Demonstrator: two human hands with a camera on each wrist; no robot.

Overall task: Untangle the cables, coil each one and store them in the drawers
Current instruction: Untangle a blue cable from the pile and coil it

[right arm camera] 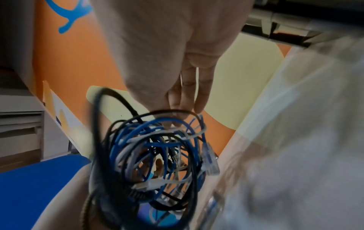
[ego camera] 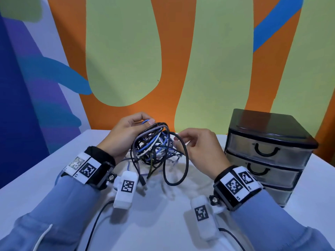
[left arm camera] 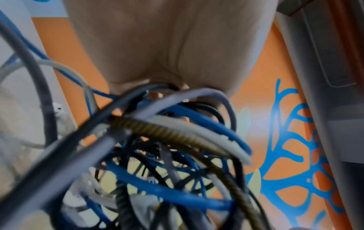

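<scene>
While your left hand grips the top of the cable tangle just left of the drawers, let your right hand, pinching that thick black loop, ease it out slowly; no yanking, knots probably tighten.

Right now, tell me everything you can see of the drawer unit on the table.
The drawer unit is a small plastic-looking chest with a glossy black top and frame and three stacked translucent grey drawers. The upper two show curved black handles; the lowest drawer's front is partly hidden behind the right hand's wristband. All three drawers look closed. It stands upright on the white table, at the far right near the painted wall. Neither hand touches it; the right hand is just to its left, at the cable tangle.
</scene>
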